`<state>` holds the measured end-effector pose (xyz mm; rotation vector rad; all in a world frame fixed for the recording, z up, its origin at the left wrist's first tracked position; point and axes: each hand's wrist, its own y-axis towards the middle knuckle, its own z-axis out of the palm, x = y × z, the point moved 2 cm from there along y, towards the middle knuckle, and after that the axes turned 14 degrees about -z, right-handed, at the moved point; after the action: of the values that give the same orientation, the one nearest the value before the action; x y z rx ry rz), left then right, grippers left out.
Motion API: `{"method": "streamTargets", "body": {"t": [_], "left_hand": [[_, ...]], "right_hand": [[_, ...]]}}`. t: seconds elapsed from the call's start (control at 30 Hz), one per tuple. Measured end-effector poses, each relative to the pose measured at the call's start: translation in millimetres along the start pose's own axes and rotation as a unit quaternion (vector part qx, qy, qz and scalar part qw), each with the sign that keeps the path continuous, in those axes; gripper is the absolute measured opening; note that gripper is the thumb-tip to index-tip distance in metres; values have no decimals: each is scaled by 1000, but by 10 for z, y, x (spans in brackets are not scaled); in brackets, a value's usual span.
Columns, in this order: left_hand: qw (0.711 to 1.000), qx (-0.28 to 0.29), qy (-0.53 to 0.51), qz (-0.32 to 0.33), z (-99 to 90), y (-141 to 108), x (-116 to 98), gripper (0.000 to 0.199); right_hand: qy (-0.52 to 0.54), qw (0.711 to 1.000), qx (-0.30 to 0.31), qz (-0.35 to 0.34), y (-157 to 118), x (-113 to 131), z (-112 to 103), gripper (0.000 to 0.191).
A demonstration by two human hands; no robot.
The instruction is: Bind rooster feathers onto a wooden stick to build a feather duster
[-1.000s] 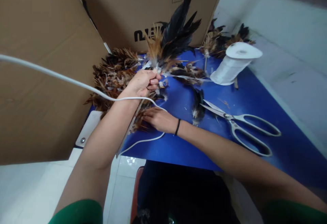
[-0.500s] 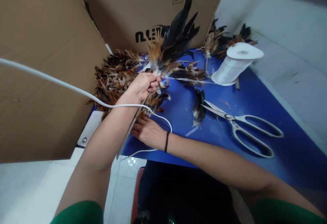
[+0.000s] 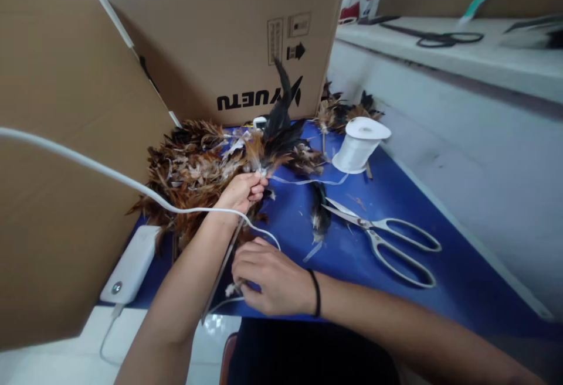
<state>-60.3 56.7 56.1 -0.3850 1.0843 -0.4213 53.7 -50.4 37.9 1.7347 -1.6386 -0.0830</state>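
Left hand (image 3: 243, 193), mid-frame: fingers together, clamped on base of feather bundle (image 3: 278, 133). Bundle points up, long black plumes, shorter tan ones at lower left; white ribbon (image 3: 303, 183) runs from base toward spool (image 3: 355, 155), right. Right hand (image 3: 277, 276), lower center: fingers curled beside pale fluff (image 3: 231, 289); can't tell if gripped.

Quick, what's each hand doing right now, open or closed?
Left hand: closed, holding a feather bundle by its base.
Right hand: fingers curled, pale tuft beside them; can't tell if it's gripped.
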Motion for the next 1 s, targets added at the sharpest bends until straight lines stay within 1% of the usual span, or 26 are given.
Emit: {"method": "streamTargets", "body": {"t": [0.03, 0.07, 0.13, 0.17, 0.2, 0.23, 0.27, 0.33, 0.37, 0.43, 0.53, 0.63, 0.77, 0.87, 1.0], "left_hand": [[1000, 2, -4, -7, -12, 19, 29, 16], [1000, 5, -8, -13, -25, 40, 58, 16], [1000, 8, -15, -21, -51, 86, 120, 13], [1000, 13, -16, -22, -60, 110, 152, 11], [999, 17, -16, -23, -67, 133, 185, 10], [999, 22, -14, -24, -69, 156, 219, 11], [999, 26, -10, -25, -68, 176, 255, 13], [999, 29, 5, -32, -56, 206, 325, 20], [999, 29, 13, -35, -47, 214, 358, 23], [998, 27, 30, -39, -24, 217, 414, 28], [998, 23, 40, -33, 10, 199, 464, 30], [998, 16, 42, -31, 38, 180, 483, 30], [998, 14, 48, -37, 65, 169, 491, 28], [998, 11, 47, -37, 76, 161, 499, 27], [998, 0, 51, -46, 83, 156, 517, 26]], "right_hand": [[65, 997, -31, 27, -41, 20, -93, 7], [130, 988, -63, 60, -79, 28, -194, 8], [242, 953, -125, 135, -150, -1, -411, 9], [274, 934, -155, 166, -183, -41, -524, 10], [283, 923, -181, 187, -214, -97, -635, 12], [266, 922, -202, 199, -243, -171, -739, 16], [222, 928, -218, 203, -271, -260, -833, 17], [86, 948, -239, 192, -322, -459, -974, 18], [19, 954, -237, 184, -342, -559, -1014, 18], [-69, 961, -204, 175, -368, -739, -1040, 18], [-128, 971, -126, 156, -369, -905, -1034, 20], [-172, 974, -64, 129, -337, -952, -1054, 22], [-211, 969, 5, 126, -281, -966, -1094, 23], [-228, 963, 35, 141, -246, -978, -1112, 23], [-234, 959, 55, 150, -221, -992, -1111, 25]]}}
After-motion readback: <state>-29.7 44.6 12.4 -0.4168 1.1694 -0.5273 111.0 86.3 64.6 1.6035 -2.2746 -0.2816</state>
